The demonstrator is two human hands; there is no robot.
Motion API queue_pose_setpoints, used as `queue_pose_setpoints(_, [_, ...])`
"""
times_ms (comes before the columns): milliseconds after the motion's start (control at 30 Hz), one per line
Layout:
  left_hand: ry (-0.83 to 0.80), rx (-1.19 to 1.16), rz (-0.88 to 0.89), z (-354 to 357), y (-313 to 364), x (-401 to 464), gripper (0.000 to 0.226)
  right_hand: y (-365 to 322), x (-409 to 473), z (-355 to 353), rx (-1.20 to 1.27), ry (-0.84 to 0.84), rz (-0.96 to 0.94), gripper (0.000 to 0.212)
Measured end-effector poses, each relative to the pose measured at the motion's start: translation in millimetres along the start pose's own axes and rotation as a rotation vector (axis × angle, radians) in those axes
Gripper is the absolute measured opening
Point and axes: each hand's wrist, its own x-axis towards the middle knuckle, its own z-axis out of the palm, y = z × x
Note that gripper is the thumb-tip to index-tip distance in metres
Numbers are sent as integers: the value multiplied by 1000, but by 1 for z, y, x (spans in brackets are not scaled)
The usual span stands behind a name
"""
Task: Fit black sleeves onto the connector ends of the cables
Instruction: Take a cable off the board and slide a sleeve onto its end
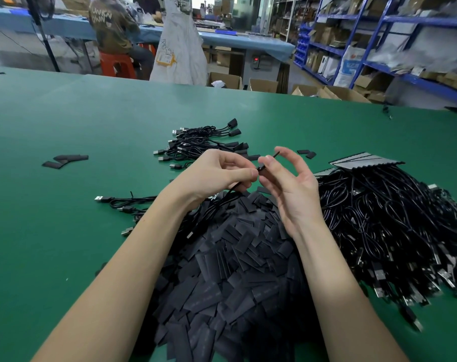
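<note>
My left hand (pixel 219 171) pinches a thin black cable (pixel 231 190) that trails down toward the pile below. My right hand (pixel 287 178) pinches a flat black sleeve (pixel 270 159) between thumb and forefinger, edge-on, its tip sticking up past the fingers. The two hands meet above a large heap of loose black sleeves (pixel 235 270). A big bundle of black cables with USB plugs (pixel 392 231) lies to the right. A smaller group of cables with sleeved ends (pixel 204 142) lies beyond my hands.
The green table (pixel 65 178) stretches left, with a few loose sleeves (pixel 65 160) on it and two more (pixel 307 153) near the bundle. Grey card strips (pixel 366 160) top the cable bundle. Cardboard boxes, blue shelves and seated people stand beyond the far edge.
</note>
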Motion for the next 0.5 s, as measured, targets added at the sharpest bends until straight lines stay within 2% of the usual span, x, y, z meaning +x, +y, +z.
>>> queue_pose_setpoints(100, [4, -14, -2, 1, 0, 0, 4, 1, -2, 2, -63, 9, -58, 43])
queue_pose_setpoints(367, [12, 11, 20, 1, -1, 1, 6, 7, -2, 4, -63, 54, -72, 23])
queue_pose_setpoints(500, [19, 45, 23, -1, -2, 2, 8, 9, -3, 6, -54, 61, -75, 29])
